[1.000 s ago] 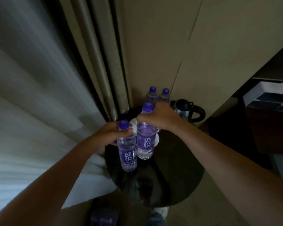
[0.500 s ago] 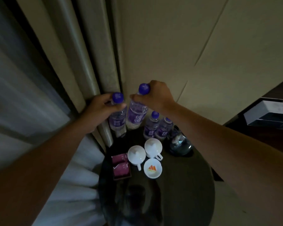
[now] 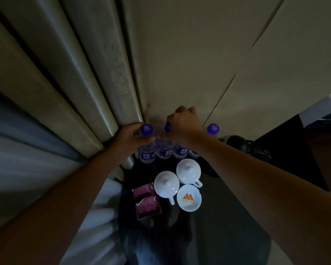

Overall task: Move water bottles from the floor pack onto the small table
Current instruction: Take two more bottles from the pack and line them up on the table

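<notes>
Several clear water bottles with purple caps and purple labels stand in a row at the back of the small round dark table (image 3: pixel 227 226). My left hand (image 3: pixel 129 138) grips the neck of the leftmost bottle (image 3: pixel 146 150), just under its cap. My right hand (image 3: pixel 183 125) is closed over the top of the second bottle (image 3: pixel 165 150). A third bottle (image 3: pixel 183 153) stands beside it, mostly hidden by my right wrist. The cap of a fourth bottle (image 3: pixel 212 129) shows to the right. The floor pack is out of view.
Two lidded white cups (image 3: pixel 166 184) (image 3: pixel 188 171), a white dish with an orange logo (image 3: pixel 189 197) and a tray of purple sachets (image 3: pixel 146 200) sit in front of the bottles. A dark kettle (image 3: pixel 241 146) stands at the right. Curtains (image 3: pixel 75 88) hang at the left, a wall behind.
Both hands have carried their bottles down and back, from above the table to the back row beside the other bottles. The view has moved closer and tilted down.
</notes>
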Tool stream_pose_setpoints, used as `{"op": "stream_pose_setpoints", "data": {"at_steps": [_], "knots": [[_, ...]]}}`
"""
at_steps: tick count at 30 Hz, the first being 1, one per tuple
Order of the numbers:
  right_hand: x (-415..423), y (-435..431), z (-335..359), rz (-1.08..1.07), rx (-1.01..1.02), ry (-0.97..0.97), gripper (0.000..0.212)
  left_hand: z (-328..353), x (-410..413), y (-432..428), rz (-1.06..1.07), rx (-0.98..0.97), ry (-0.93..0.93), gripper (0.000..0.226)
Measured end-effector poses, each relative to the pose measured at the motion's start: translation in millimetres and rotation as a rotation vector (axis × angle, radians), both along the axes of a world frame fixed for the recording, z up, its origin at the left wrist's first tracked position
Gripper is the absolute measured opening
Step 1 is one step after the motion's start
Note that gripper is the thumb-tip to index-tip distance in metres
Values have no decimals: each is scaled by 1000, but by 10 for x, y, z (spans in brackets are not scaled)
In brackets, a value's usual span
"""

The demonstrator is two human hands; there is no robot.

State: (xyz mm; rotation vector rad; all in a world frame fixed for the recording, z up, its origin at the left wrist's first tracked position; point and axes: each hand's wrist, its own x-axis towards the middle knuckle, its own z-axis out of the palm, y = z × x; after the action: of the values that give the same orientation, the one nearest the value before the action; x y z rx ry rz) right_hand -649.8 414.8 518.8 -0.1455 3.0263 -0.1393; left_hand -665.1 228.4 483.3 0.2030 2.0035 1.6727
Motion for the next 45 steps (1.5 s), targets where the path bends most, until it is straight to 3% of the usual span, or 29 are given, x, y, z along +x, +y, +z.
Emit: {"op": "stream_pose_setpoints", "data": {"at_steps": [9,15,20,24,28,32,34,36,39,45], "knots": [[-81,-92,-113,47,73,-69,44,-188,-119,-91,-48,-15,-12,32],[-56,-62,-112,126,119,-352,83,-243,-88,-60,-114,-233,149,31],[-55,-49,-91,129,80,-364,65,-266,-149,-73,-172,-280,218,33],[-42,-48,-119,151,103,-338,64,-281,-147,-99,-184,-293,235,35],[-54,-46,-114,216,183,-378,82,-267,-117,-62,-158,-332,224,42],[-88,180,70,145,99,-409,101,-145,-93,28,-152,-592,473,67],[-65,379,159,72,30,-444,92,-78,-58,108,-229,-703,662,73],[-14,494,182,59,2,-458,70,-47,-39,210,-295,-763,856,67],[10,515,108,110,-3,-365,41,-72,-49,296,-395,-775,921,58],[-7,546,72,125,-19,-331,38,-167,-102,290,-423,-765,1000,61]]}}
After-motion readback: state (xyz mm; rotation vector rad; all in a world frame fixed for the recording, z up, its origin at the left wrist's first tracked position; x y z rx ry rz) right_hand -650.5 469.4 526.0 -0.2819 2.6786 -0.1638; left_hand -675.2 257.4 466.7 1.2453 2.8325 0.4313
